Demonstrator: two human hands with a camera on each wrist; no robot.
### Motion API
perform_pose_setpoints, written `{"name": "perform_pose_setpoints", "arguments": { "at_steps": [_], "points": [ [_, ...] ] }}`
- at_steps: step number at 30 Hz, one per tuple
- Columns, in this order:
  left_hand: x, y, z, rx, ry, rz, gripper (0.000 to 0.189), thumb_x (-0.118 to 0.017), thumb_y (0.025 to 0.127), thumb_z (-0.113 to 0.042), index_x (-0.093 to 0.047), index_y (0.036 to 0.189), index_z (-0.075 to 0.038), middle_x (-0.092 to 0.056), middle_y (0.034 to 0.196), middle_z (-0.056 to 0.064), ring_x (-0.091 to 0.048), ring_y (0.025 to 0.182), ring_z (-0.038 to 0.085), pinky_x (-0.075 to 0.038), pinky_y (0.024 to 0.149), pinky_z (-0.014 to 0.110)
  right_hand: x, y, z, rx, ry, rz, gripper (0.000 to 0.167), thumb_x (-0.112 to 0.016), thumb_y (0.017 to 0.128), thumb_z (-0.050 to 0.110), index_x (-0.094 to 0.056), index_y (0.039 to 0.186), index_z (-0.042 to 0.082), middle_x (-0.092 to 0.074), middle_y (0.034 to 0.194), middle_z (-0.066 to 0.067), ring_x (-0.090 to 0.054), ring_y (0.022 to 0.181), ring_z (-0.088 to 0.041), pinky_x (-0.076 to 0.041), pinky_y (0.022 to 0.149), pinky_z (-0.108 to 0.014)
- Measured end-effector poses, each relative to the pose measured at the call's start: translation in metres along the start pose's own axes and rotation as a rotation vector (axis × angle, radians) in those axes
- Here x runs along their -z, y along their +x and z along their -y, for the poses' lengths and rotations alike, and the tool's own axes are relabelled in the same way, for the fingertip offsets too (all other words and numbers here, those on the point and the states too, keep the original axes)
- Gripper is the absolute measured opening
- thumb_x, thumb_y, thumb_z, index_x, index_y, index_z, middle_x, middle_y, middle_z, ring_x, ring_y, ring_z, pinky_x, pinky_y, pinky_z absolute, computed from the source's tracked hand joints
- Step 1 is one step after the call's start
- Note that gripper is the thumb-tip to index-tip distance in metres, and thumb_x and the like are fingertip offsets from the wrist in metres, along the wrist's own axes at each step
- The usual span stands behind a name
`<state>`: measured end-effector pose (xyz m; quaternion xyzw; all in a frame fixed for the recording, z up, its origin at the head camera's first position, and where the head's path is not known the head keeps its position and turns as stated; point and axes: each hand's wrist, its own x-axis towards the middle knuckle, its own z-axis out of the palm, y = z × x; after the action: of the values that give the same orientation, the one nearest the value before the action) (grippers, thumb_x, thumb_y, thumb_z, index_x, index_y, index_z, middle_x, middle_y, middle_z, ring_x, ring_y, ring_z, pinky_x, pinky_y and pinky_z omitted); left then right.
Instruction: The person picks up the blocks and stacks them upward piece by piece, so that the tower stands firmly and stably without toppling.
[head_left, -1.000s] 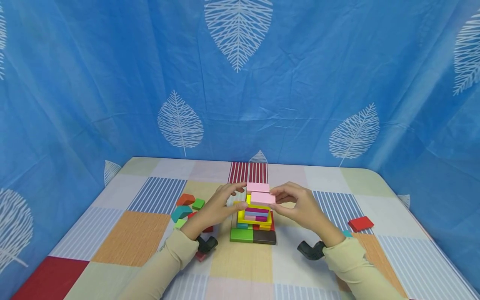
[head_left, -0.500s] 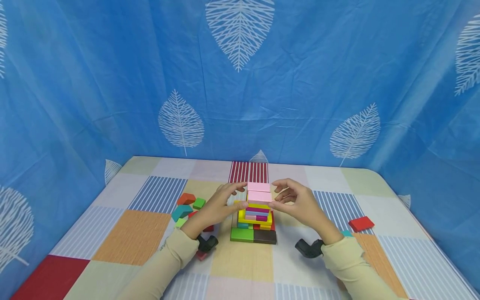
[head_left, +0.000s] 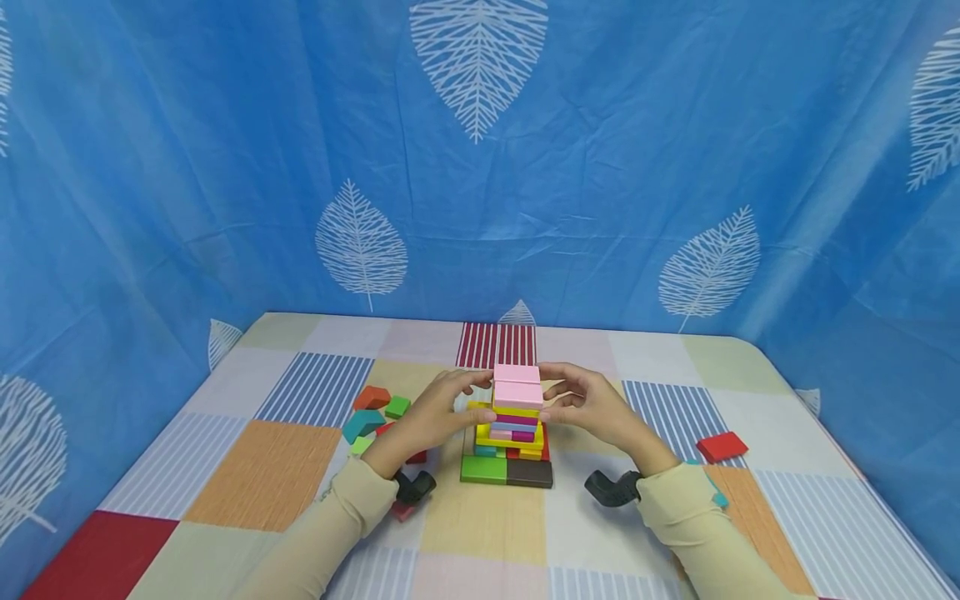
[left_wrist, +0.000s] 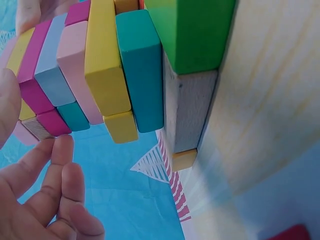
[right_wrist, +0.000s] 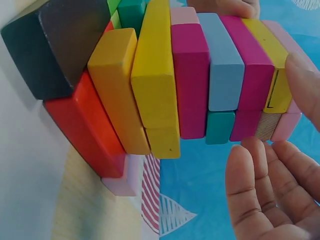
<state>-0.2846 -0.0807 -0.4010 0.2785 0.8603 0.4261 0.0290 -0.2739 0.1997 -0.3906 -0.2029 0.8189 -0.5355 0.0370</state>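
Note:
A tower of coloured wooden blocks stands upright mid-table in the head view. Two pink blocks, a near one [head_left: 518,396] and a far one [head_left: 516,373], lie side by side on top. Below are yellow, magenta, light blue [left_wrist: 55,67] and teal [left_wrist: 140,70] layers. Green [head_left: 483,470] and dark brown [head_left: 529,473] blocks form the front base. My left hand [head_left: 433,415] rests at the tower's upper left, its fingertips [left_wrist: 62,145] at the far edge. From the right, my right hand [head_left: 600,414] touches the upper layers with thumb and fingertips [right_wrist: 255,145].
Loose blocks lie left of the tower: an orange one [head_left: 371,398], a teal one [head_left: 363,424], a green one [head_left: 397,407] and red ones partly behind the left arm. A red block [head_left: 722,447] sits at right, and a teal block [head_left: 717,488] is partly under the right sleeve.
The near pink block has shifted left into line with the far one. My right hand drew slightly off it, then came back against the tower lower down. The left hand stays put.

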Motion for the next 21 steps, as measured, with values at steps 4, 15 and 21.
{"name": "perform_pose_setpoints", "arguments": {
  "at_steps": [4, 15, 21],
  "points": [
    [-0.0012, 0.0006, 0.0, 0.0, 0.003, -0.009, 0.064, -0.08, 0.1, -0.023, -0.056, 0.156, -0.005, -0.066, 0.14, 0.013, -0.058, 0.123, 0.032, -0.056, 0.1, 0.052, -0.0006, 0.0004, -0.0012, 0.013, -0.006, -0.006, 0.065, -0.084, 0.093, 0.0, -0.054, 0.149, -0.013, -0.061, 0.143, -0.031, -0.068, 0.111, -0.035, -0.057, 0.093, -0.023],
    [-0.0017, 0.0005, -0.0014, 0.008, 0.024, -0.044, 0.066, -0.082, 0.098, -0.023, -0.057, 0.156, -0.005, -0.068, 0.138, 0.011, -0.058, 0.12, 0.03, -0.056, 0.097, 0.047, -0.0002, 0.0005, -0.0054, 0.069, -0.009, 0.019, 0.066, -0.082, 0.095, 0.002, -0.05, 0.151, -0.013, -0.061, 0.143, -0.031, -0.067, 0.113, -0.035, -0.059, 0.092, -0.025],
    [-0.0029, -0.0012, -0.007, 0.008, 0.06, -0.101, 0.068, -0.084, 0.096, -0.028, -0.059, 0.156, -0.007, -0.069, 0.142, 0.012, -0.058, 0.121, 0.031, -0.056, 0.099, 0.052, -0.0002, -0.0001, -0.0077, 0.097, 0.015, 0.021, 0.067, -0.08, 0.097, 0.008, -0.048, 0.153, -0.014, -0.062, 0.142, -0.03, -0.066, 0.115, -0.034, -0.057, 0.095, -0.026]
  ]
}}
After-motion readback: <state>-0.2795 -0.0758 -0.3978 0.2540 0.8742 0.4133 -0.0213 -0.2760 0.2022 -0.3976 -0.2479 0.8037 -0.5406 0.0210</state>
